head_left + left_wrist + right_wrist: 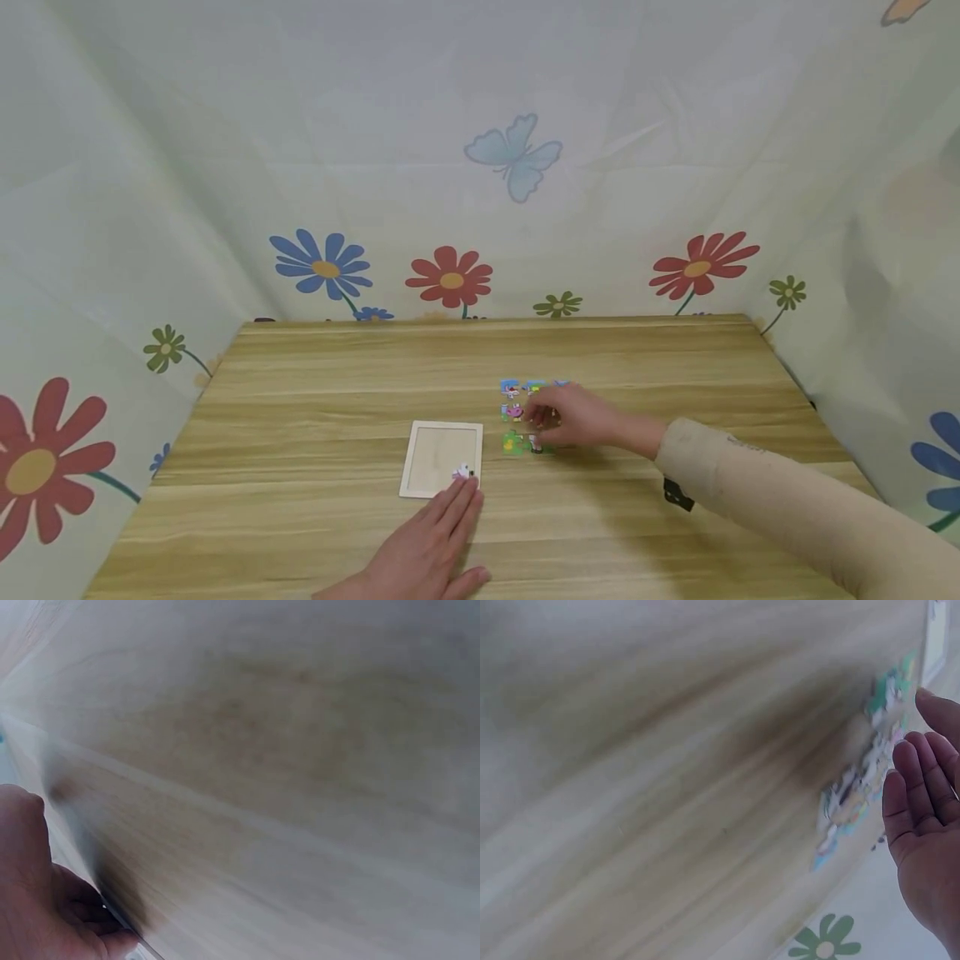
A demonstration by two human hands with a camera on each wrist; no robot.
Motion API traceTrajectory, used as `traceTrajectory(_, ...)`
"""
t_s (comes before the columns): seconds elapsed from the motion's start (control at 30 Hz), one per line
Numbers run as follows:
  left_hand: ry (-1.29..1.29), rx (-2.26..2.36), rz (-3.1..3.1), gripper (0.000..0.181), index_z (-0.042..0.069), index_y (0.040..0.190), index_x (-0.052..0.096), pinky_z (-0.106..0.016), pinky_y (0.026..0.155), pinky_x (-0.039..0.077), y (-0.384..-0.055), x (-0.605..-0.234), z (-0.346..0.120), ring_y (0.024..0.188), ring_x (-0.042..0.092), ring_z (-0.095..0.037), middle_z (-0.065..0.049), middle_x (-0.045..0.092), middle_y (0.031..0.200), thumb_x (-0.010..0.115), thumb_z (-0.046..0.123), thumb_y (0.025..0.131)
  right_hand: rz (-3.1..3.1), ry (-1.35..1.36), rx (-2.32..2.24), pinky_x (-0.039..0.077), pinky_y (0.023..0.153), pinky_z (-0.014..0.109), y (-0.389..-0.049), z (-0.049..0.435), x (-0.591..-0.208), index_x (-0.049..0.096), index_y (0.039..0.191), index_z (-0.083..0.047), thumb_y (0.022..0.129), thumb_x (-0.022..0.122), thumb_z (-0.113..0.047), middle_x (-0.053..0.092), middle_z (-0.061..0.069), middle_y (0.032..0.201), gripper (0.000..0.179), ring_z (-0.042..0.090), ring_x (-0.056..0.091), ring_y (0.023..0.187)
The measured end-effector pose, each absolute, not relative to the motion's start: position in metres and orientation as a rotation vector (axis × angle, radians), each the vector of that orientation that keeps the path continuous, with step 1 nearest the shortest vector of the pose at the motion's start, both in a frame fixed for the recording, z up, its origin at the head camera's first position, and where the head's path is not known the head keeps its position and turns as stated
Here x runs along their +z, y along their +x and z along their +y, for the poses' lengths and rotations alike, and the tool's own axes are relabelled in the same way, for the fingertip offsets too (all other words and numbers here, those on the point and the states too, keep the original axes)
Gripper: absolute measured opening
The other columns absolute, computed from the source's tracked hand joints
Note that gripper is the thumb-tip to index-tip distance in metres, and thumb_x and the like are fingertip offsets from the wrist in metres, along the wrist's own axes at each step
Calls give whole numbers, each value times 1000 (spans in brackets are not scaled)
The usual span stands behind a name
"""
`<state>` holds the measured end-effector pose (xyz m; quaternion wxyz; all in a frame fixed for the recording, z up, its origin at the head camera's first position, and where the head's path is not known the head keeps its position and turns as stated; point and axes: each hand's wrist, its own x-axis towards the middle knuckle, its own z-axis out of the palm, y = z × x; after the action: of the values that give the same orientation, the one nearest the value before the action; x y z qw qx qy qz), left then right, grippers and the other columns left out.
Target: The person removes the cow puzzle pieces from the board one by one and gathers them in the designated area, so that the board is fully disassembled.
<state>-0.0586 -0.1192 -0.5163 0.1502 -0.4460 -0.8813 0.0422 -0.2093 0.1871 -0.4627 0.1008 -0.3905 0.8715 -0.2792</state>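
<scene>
A square wooden puzzle tray (447,424) lies on the table, with a white jigsaw piece (462,472) in its near right corner. The fingers of my left hand (427,542) are straight and close together, their tips at that piece and the tray's near edge. My right hand (577,417) hovers over several colourful jigsaw pieces (512,412) laid out right of the tray, covering some of them. Its fingers bend loosely and the thumb stands apart. In the right wrist view nothing shows between the right hand's fingers (919,784).
Wood-grain table (315,400) spreads around the tray and pieces. Behind it and at both sides hangs a pale cloth (360,125) printed with flowers and a butterfly. A black band (677,493) shows under the right sleeve.
</scene>
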Motion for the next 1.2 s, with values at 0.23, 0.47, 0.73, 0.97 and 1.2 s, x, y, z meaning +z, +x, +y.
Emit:
traceTrajectory(0.23,-1303,102,-2574,80,-5,152,54,-38,119,45,-59,-511,-119,148,50,-33,-23,51,159,39,62,111,2580,-1100,-816,61,77,31,-218,189,-447,77,108,-4,92,84,-6,76,4,97,18,15,68,87)
traceTrajectory(0.47,-1314,55,-2622,79,-5,152,55,-38,119,45,-60,-506,-118,148,51,-32,-23,52,159,41,61,110,2605,-1099,-786,60,78,29,-224,187,-442,77,108,-5,94,83,-9,75,1,98,16,9,66,86)
traceTrajectory(0.73,-1318,23,-2673,78,-5,152,54,-38,119,45,-61,-503,-117,149,50,-33,-23,51,159,42,60,111,2579,-1103,-801,58,76,25,-228,178,-447,77,108,-6,94,82,-8,74,-7,96,15,4,64,85)
traceTrajectory(0.97,-1321,47,-2642,77,-5,152,55,-38,119,44,-61,-502,-118,149,50,-31,-22,52,159,41,60,111,2517,-1143,-813,58,78,24,-226,159,-453,77,110,-6,96,81,-11,73,-9,94,15,2,65,85)
traceTrajectory(1.2,-1298,-31,-2638,76,-5,153,53,-40,115,49,-64,-497,-129,149,50,-32,-22,51,160,47,57,111,2453,-1147,-856,58,82,23,-220,138,-452,76,115,-6,97,81,-14,74,-9,97,20,1,67,90)
